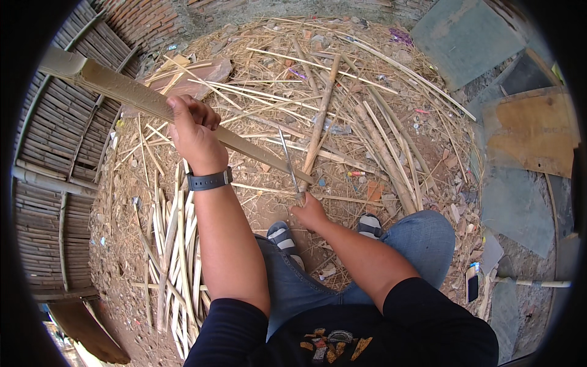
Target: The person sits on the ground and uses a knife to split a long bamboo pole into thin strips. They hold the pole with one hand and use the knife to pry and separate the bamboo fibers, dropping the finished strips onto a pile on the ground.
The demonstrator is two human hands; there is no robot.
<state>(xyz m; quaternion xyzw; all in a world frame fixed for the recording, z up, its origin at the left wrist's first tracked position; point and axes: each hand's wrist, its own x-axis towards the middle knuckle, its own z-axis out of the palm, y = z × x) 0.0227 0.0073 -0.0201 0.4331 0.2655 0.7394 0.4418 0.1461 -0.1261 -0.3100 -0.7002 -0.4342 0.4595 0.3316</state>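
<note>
My left hand (pixel 197 136), a dark watch at its wrist, is closed around a long split bamboo piece (pixel 125 87). The piece slants from the upper left down toward the centre, and its inner face shows. In my right hand (pixel 310 213) is the handle of a long, thin-bladed knife (pixel 286 151). Its blade points away from me and crosses the bamboo close to its lower end. Whether the edge is cutting into the bamboo cannot be made out.
Pale bamboo strips (pixel 180 263) lie piled at the left. Several whole bamboo poles (pixel 323 113) and loose strips litter the dirt ahead. A woven bamboo wall (pixel 46 226) stands left, grey sheets (pixel 468 43) lean at right, and a phone (pixel 472 286) lies near my right knee.
</note>
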